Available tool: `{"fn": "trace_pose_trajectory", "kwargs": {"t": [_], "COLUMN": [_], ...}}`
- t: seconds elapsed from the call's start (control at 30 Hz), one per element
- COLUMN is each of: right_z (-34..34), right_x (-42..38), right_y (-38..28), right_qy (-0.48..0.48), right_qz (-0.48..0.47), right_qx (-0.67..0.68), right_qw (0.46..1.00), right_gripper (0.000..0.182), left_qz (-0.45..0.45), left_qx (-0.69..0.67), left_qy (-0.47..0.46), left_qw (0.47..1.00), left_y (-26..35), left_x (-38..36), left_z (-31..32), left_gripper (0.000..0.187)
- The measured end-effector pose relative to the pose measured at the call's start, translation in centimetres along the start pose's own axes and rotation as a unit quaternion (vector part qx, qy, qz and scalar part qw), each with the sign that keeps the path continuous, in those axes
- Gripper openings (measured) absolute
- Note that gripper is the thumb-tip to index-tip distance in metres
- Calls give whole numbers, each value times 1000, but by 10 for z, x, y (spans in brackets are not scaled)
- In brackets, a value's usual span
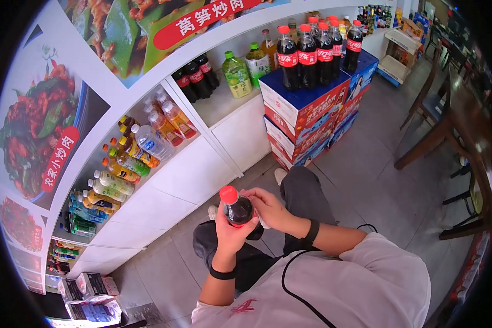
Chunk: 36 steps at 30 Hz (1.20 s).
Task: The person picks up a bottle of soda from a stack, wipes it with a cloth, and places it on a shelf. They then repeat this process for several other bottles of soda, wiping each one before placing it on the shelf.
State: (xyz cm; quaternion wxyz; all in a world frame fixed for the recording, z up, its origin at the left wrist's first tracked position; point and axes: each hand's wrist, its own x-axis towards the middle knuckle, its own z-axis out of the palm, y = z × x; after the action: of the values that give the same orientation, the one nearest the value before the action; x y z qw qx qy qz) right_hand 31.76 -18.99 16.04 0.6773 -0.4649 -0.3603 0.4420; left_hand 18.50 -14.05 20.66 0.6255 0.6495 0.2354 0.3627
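A: We had the cola (238,209) clasped in our left hand (230,232), fingers wrapped round its body from below, so the red cap stood just above them and the bottle leaned a little toward the shelf (213,106). That grip, we judged, kept it steady while the other hand worked on it.

B: And our right hand (267,208) sat against the far side of the bottle, fingers curled onto its shoulder. Something pale showed just under those fingers, perhaps a cloth or a label edge; we could not tell which.

A: Nor could we see the bottle's lower half. Our left fingers and palm covered it, and the label was mostly hidden too.

B: We were crouched low, knees beneath the fingers, which would explain holding the bottle close to the chest rather than resting it on anything.

A: Beyond the fingers, more colas (311,52) stood upright on stacked boxes (303,109), likely parked there within reach of the shelf. Mixed drinks (142,145) lay tilted in the shelf's compartments.

B: The lowest compartment, left of our fingers, was cut off by the picture's dark rim, and its cans were too small to read. The small cartons (90,298) on the floor were blurred as well.
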Motion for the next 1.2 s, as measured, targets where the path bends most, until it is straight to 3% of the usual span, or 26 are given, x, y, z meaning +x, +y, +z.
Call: {"fn": "trace_pose_trajectory", "kwargs": {"t": [0.13, 0.33, 0.4, 0.53, 0.63, 0.73, 0.77, 0.87, 0.93, 1.0, 1.1, 1.2], "right_z": [-9, -38, -42, -29, -19, -21, -19, -37, -34, -32, -26, -21], "right_x": [4, 7, 8, 1, -4, -2, 2, -2, -4, -6, -9, -13], "right_y": [-4, -24, -30, -44, -42, -30, -28, -23, -24, -29, -30, -34], "right_qy": [28, 9, 0, 65, 33, 19, 45, -20, -26, -61, -58, -44], "right_qz": [-68, 22, -11, -92, -165, -157, -201, -120, -103, -76, -107, -153], "right_qx": [-70, -75, -82, 11, -65, -122, -147, -215, -191, -164, -195, -291], "right_qw": [995, 997, 997, 994, 984, 980, 968, 969, 976, 982, 973, 943], "right_gripper": [22, 29, 31, 16, 12, 8, 15, 26, 33, 31, 29, 54], "left_qz": [-6, -9, -14, -17, 14, 29, 29, 17, 23, 29, 27, 33], "left_qx": [-14, 4, 14, -17, -30, -56, -68, -91, -82, -72, -85, -39], "left_qy": [3, 11, 7, -18, -5, 15, 19, 28, 34, 48, 99, 118], "left_qw": [1000, 1000, 1000, 1000, 999, 998, 997, 995, 996, 996, 991, 992], "left_y": [6, 1, 5, 6, 4, -2, -4, 2, -4, -7, -20, -19], "left_x": [0, 4, 6, 10, 9, 10, 10, 11, 14, 14, 16, 15], "left_z": [6, 2, 2, 3, 7, 4, 0, -2, -5, -7, -10, -8], "left_gripper": [74, 72, 68, 68, 70, 75, 77, 90, 97, 93, 80, 69]}}
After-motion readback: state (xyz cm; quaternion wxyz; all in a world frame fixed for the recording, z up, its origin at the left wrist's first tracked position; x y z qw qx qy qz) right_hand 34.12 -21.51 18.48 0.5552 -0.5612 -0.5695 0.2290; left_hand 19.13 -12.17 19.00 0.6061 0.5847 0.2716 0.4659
